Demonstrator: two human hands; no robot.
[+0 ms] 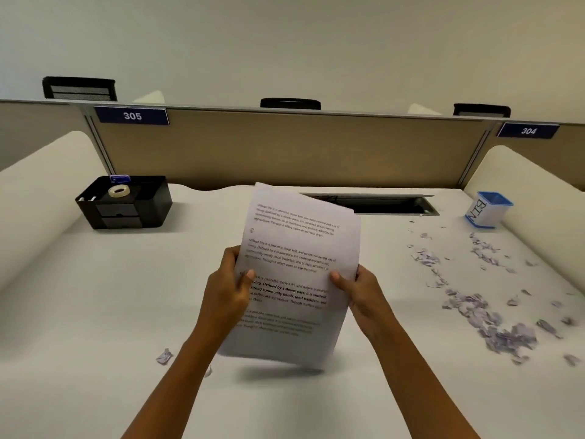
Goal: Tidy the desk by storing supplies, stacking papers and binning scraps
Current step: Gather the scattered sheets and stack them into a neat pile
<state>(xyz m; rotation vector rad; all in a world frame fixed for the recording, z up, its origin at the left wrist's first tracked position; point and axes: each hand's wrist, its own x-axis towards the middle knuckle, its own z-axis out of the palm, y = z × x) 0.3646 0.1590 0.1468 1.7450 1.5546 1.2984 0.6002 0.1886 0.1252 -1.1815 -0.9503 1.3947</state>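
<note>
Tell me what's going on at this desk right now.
A person holds a stack of printed papers over the desk, left hand and right hand gripping its side edges. Torn paper scraps lie scattered mostly on the right, outside the small container marked BIN at the far right. A black organizer at far left holds a tape roll.

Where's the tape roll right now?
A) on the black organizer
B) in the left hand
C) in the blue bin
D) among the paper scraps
A: the tape roll sits on the black organizer at far left; the left hand and right hand hold only the papers.
</note>
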